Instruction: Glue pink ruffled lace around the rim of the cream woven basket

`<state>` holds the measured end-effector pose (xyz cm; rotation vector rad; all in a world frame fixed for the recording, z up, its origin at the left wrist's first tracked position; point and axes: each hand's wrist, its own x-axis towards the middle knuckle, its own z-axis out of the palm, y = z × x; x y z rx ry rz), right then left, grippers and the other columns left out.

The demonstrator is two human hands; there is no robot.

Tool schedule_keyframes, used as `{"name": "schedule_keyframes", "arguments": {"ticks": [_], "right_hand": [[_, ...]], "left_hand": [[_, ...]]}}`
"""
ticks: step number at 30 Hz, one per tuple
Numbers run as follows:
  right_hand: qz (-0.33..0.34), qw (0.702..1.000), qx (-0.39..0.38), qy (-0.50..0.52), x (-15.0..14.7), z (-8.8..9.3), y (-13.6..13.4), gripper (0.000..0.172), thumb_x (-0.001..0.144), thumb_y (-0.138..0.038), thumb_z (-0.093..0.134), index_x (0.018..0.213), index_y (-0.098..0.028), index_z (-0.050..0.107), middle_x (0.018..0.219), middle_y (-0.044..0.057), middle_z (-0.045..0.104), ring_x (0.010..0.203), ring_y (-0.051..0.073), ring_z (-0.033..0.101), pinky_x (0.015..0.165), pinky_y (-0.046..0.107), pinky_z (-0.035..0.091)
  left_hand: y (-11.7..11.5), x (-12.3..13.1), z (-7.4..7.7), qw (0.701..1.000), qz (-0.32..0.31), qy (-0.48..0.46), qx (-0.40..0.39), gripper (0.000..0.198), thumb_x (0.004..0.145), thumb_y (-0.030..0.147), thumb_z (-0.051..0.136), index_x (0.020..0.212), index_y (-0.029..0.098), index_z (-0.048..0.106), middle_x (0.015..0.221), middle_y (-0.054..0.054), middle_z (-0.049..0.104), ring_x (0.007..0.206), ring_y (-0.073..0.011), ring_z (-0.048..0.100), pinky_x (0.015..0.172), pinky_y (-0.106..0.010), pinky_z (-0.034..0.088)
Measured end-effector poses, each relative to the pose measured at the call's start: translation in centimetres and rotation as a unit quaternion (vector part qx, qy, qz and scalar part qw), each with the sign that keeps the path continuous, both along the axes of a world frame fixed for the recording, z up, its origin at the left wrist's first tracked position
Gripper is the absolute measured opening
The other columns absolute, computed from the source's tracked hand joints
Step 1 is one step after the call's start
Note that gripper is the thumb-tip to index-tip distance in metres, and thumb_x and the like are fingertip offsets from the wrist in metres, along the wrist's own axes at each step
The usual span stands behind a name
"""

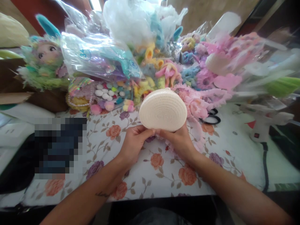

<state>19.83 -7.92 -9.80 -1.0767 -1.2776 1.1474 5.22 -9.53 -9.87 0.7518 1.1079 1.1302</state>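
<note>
Upright in front of me is a round cream woven straw piece, its coiled, stitched face turned towards me. Both hands grip it along the lower rim. My left hand has its thumb on the near side at bottom centre, with the other fingers mostly hidden behind. Opposite, my right hand holds the same rim, its thumb nearly meeting the left one. Pink ruffled lace trim lies on the tablecloth behind and beside the right hand, with a pink fabric flower just beyond the piece.
A floral tablecloth covers the table. Black-handled scissors and a white glue gun lie to the right. Pompoms, plastic bags and a doll's head crowd the back. A dark, pixelated object lies left.
</note>
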Motion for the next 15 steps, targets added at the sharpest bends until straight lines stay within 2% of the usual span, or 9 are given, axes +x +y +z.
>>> {"name": "schedule_keyframes", "arguments": {"ticks": [7,13,15], "right_hand": [[-0.005,0.999,0.007,0.034,0.6,-0.2,0.1,0.102,0.068,-0.040,0.083,0.152,-0.030,0.025,0.130,0.011,0.062,0.122,0.032,0.058,0.104,0.055,0.047],[-0.007,0.998,0.008,0.064,0.9,-0.3,0.2,0.108,0.066,-0.033,0.087,0.152,-0.032,0.023,0.138,0.010,0.058,0.123,0.030,0.058,0.108,0.052,0.046],[-0.002,0.998,0.010,0.068,1.0,-0.4,0.2,0.109,0.066,-0.033,0.087,0.153,-0.032,0.022,0.140,0.010,0.056,0.125,0.030,0.057,0.108,0.052,0.047]], "left_hand": [[0.2,-0.8,-0.1,0.996,-0.047,0.077,0.015,0.019,0.074,0.037,0.081,0.078,0.019,0.078,0.075,-0.002,0.074,0.069,-0.0134,0.063,0.070,-0.026,0.049],[0.5,-1.1,0.3,0.993,-0.092,0.068,0.026,0.024,0.063,0.031,0.089,0.083,0.021,0.080,0.080,-0.003,0.075,0.079,-0.0173,0.066,0.075,-0.027,0.050],[0.6,-1.1,0.2,0.994,-0.091,0.064,0.023,0.024,0.066,0.033,0.087,0.084,0.021,0.079,0.080,-0.003,0.075,0.079,-0.0174,0.066,0.076,-0.028,0.050]]}}
